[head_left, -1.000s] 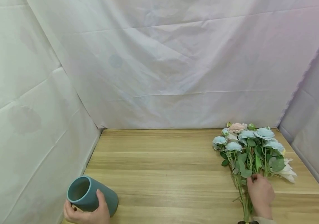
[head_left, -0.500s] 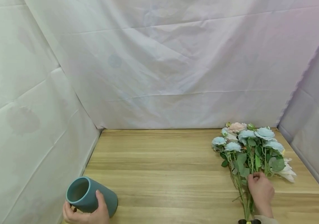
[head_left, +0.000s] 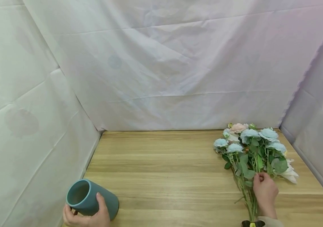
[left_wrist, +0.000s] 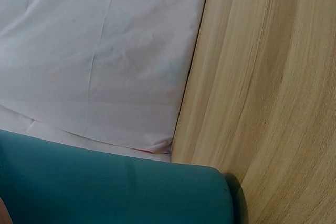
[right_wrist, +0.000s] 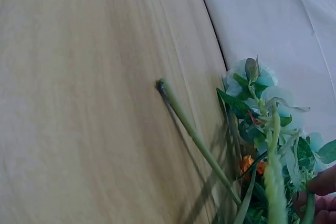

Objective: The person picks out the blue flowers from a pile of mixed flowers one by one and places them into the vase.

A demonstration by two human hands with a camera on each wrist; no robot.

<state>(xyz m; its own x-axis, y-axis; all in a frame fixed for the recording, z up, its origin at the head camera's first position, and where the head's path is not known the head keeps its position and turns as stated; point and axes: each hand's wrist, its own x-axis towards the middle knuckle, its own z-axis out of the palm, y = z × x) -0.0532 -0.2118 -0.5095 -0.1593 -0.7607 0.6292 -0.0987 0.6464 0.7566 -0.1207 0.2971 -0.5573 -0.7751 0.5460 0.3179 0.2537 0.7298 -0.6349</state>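
At the lower left of the head view, my left hand (head_left: 89, 218) grips a teal cylindrical vase (head_left: 108, 201), thumb on its near side and fingers by the rim. The vase's base meets the wooden table; its mouth faces up and to the left. To the right lies a pile of artificial flowers (head_left: 249, 136), mostly pale blue blooms with green leaves and long stems. My right hand (head_left: 266, 192) is over the stems. In the right wrist view its fingers (right_wrist: 323, 181) pinch a green flower stem (right_wrist: 308, 208); which bloom it bears is unclear.
White cloth walls (head_left: 178, 69) enclose the wooden table (head_left: 164, 176) at the back and both sides. A white flower (head_left: 290, 173) sticks out at the pile's right. Near the front edge, a dark thing with a yellow spot (head_left: 253, 224) lies by the stem ends.
My right hand has shifted slightly up and right among the stems, and some blue blooms have stirred a little. The left hand and vase stay almost still.
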